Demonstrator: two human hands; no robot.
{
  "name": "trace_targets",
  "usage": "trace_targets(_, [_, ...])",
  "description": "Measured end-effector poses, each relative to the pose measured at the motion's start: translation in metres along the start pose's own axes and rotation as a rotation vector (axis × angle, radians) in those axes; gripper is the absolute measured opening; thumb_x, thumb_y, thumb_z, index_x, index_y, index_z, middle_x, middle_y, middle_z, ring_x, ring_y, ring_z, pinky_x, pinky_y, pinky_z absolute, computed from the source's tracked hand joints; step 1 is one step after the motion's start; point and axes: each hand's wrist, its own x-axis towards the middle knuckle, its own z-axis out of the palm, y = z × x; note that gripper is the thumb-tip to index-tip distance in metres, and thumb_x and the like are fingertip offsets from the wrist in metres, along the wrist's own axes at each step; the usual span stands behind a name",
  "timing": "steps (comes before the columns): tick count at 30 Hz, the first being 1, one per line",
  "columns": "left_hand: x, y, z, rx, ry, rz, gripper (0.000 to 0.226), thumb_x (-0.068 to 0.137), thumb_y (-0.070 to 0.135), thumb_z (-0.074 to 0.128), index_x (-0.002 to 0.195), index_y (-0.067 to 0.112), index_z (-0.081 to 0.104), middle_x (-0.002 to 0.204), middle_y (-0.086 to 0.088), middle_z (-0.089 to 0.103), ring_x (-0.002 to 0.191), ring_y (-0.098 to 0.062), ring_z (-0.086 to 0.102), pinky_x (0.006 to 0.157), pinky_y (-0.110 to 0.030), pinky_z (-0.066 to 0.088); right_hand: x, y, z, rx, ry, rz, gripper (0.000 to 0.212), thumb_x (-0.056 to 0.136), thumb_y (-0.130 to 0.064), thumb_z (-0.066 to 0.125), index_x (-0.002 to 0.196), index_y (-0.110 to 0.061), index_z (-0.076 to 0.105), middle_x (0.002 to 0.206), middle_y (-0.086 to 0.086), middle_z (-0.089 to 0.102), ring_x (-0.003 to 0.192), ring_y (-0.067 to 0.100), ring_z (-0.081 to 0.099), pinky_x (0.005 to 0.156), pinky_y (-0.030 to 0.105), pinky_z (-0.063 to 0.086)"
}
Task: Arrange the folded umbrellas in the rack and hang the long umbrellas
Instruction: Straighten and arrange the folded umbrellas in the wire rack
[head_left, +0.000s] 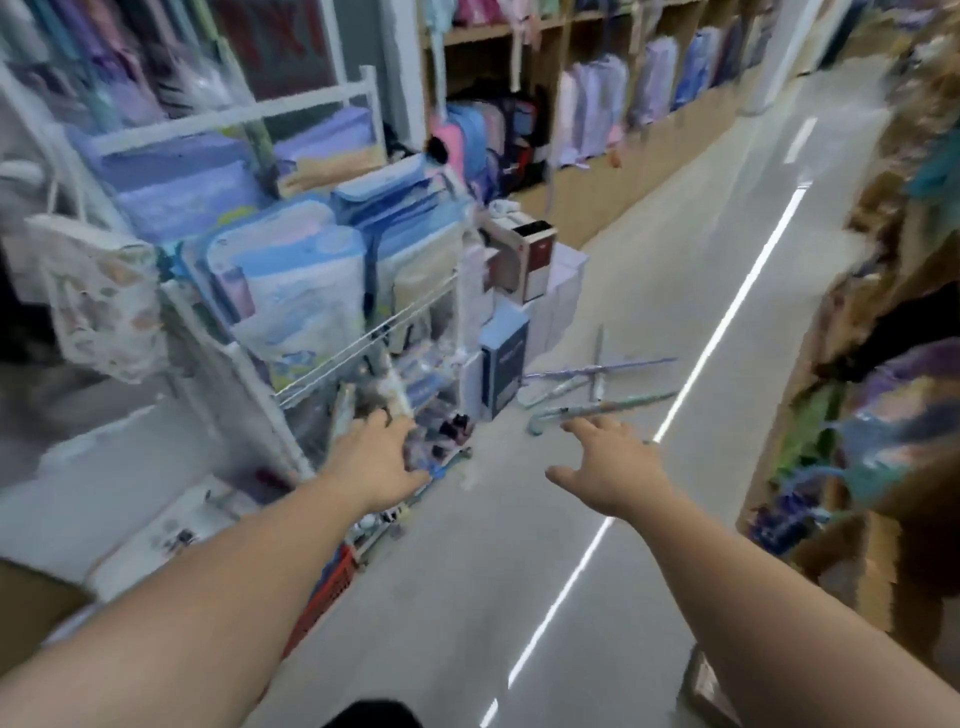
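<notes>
Long umbrellas (597, 387) lie crossed on grey floor (519, 545), 12 o'clock from right hand (610, 467). Right hand spread, empty, near them. Left hand (379, 457) at 9 o'clock by white rack (291, 436); grip blurred, cannot tell.

Bare floor (519, 545) lies open between the white rack (291, 410) and long umbrellas (597, 384) lying crossed ahead.

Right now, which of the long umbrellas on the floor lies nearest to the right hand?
The teal one with the curved handle, just beyond the fingertips of the open right hand. The purple ones lie farther away, close to the dark blue box.
</notes>
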Motion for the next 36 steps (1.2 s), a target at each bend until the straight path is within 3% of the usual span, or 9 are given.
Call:
trace_targets(9, [0.115,-0.034,0.007,-0.113,-0.041,-0.241,0.075,0.082,0.063,0.061,0.143,0.025,0.038,0.141,-0.006,0.043,0.127,-0.032,0.045,0.099,-0.048,0.047,0.169,-0.040,0.002,-0.005,-0.133,-0.232,0.074,0.086,-0.065,0.058,0.150,-0.035,0.036,0.153,0.003,0.041,0.140,0.031,0.037,0.111,0.049,0.037])
trace_targets(21, [0.241,-0.093,0.057,-0.374,-0.132,-0.461,0.080,0.085,0.062,0.062,0.149,0.022,0.035,0.153,-0.007,0.037,0.134,-0.031,0.044,0.102,-0.043,0.047,0.348,-0.092,0.024,-0.100,-0.328,-0.347,0.068,0.087,-0.061,0.057,0.148,-0.036,0.038,0.150,0.002,0.041,0.136,0.029,0.040,0.108,0.046,0.039])
trace_targets(24, [0.258,-0.093,0.072,-0.419,-0.107,-0.536,0.086,0.085,0.060,0.063,0.154,0.023,0.030,0.158,-0.006,0.034,0.140,-0.029,0.039,0.107,-0.043,0.043,0.391,-0.101,0.040,-0.129,-0.374,-0.442,0.070,0.087,-0.062,0.056,0.149,-0.036,0.038,0.151,0.001,0.041,0.136,0.028,0.040,0.107,0.045,0.038])
trace_targets(28, [0.274,-0.086,0.097,-0.438,-0.067,-0.699,0.080,0.082,0.063,0.065,0.148,0.024,0.039,0.147,-0.008,0.046,0.130,-0.030,0.048,0.100,-0.040,0.047,0.455,-0.112,0.069,-0.144,-0.435,-0.590,0.067,0.088,-0.062,0.056,0.147,-0.034,0.039,0.148,0.000,0.044,0.135,0.026,0.042,0.107,0.043,0.039])
trace_targets(32, [0.280,-0.066,0.124,-0.512,-0.050,-0.910,0.081,0.083,0.058,0.066,0.150,0.022,0.038,0.147,-0.009,0.044,0.131,-0.033,0.048,0.103,-0.043,0.046,0.501,-0.118,0.100,-0.134,-0.526,-0.738,0.069,0.087,-0.062,0.057,0.148,-0.035,0.039,0.150,0.000,0.042,0.137,0.026,0.040,0.109,0.043,0.040])
trace_targets(36, [0.288,-0.047,0.153,-0.528,-0.044,-0.992,0.081,0.081,0.060,0.066,0.148,0.024,0.041,0.145,-0.008,0.048,0.127,-0.031,0.053,0.103,-0.042,0.047,0.526,-0.124,0.124,-0.153,-0.590,-0.859,0.071,0.086,-0.062,0.058,0.150,-0.037,0.038,0.151,-0.001,0.040,0.137,0.028,0.040,0.111,0.045,0.039])
